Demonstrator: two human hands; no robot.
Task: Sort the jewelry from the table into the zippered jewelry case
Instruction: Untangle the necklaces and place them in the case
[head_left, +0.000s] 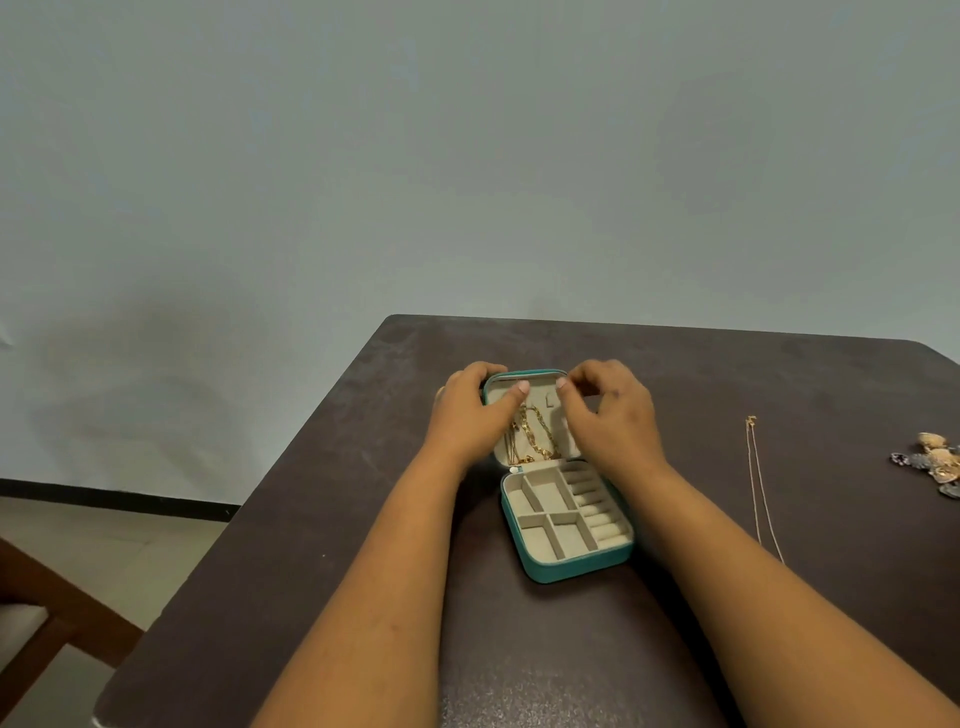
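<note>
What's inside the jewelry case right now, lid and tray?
Gold chains lie in the lid of the jewelry case; its tray compartments look empty. The left hand and right hand cover the lid's sides.

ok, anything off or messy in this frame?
Nothing damaged or spilled. The case lies open, gold chains loosely bunched in its lid under both hands. A thin necklace and a jewelry pile at the table's right edge remain unsorted.

A dark brown table (727, 374) fills the near right, its far edge against a plain pale wall (467, 156). On the left lie a light floor (104, 540), a black baseboard (114, 499) and a wooden chair (47, 618).
</note>
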